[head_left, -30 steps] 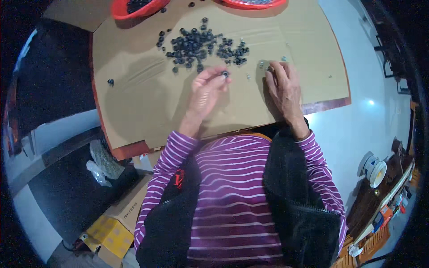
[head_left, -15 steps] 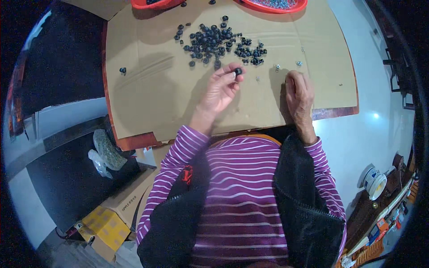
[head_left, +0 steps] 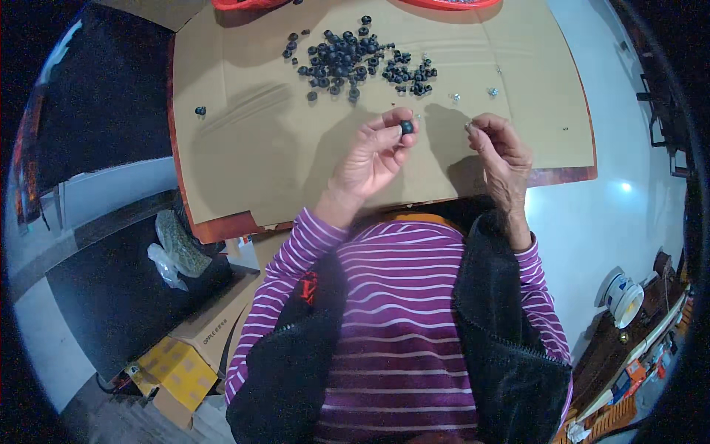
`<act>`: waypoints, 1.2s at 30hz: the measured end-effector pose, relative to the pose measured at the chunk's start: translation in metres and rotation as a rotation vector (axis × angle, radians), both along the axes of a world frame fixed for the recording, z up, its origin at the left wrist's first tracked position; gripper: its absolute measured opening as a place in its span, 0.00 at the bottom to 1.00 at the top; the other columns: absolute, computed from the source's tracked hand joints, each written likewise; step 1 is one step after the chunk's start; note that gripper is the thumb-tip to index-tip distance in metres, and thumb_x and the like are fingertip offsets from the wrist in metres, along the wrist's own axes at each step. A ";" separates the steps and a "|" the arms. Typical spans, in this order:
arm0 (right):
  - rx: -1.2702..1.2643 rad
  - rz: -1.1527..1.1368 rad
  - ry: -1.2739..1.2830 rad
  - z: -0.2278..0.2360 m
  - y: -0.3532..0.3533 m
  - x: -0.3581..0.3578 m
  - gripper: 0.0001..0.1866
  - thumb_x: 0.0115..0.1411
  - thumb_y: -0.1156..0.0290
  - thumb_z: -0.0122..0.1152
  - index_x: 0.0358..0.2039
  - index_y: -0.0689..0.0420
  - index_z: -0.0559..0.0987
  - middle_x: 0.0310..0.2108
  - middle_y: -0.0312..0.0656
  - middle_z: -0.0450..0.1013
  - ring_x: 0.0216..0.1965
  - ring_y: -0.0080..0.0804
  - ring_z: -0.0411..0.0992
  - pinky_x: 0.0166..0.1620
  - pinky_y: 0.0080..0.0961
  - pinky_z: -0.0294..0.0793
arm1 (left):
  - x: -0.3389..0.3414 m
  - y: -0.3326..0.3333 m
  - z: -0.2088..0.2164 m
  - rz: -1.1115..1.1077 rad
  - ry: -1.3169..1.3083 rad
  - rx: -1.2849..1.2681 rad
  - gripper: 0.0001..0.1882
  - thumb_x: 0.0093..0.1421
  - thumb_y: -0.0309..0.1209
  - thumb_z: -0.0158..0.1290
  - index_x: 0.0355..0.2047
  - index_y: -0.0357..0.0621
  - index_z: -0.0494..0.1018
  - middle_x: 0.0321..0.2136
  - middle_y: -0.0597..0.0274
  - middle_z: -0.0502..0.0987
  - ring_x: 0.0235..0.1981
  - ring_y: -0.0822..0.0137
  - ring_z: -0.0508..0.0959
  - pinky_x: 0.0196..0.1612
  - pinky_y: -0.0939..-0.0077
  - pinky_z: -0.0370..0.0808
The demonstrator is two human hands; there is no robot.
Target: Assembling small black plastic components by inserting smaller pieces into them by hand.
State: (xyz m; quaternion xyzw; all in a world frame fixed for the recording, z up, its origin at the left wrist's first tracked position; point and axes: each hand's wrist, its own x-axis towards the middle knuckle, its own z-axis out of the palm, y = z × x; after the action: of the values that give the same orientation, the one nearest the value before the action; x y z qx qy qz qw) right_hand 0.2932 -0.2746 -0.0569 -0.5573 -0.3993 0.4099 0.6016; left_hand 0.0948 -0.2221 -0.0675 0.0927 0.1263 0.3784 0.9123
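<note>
Between the thumb and fingers of my left hand is a small round black knob-like part. To its right, my right hand pinches a tiny shiny piece, too small for me to tell its kind. Both hands are over the near part of a cardboard sheet. Beyond my left hand lies a heap of similar black round parts, with a cluster of smaller black pieces at its right. Small shiny bits lie on the cardboard beyond my right hand.
Two red containers, one at the left and one at the right, stand at the far edge. A lone black piece lies far left. Left of the table are a clear plastic bag and a yellow box.
My right hand has lifted off the cardboard, and its fingertips now pinch a tiny shiny piece. My left hand has moved slightly right with the black part.
</note>
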 end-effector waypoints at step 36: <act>0.106 0.024 -0.437 -0.026 0.007 0.011 0.04 0.53 0.82 0.55 0.30 0.63 0.73 0.26 0.31 0.68 0.26 0.13 0.64 0.29 0.09 0.63 | 0.002 -0.011 0.015 0.126 0.310 0.127 0.12 0.53 0.20 0.49 0.39 0.37 0.69 0.35 0.57 0.73 0.33 0.70 0.76 0.31 0.85 0.73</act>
State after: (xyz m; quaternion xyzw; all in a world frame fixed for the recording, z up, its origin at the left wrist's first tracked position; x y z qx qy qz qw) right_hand 0.3042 -0.2673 -0.0830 -0.5958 -0.5474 0.2650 0.5245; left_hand 0.0969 -0.2333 -0.0526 0.1994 0.2467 0.4233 0.8487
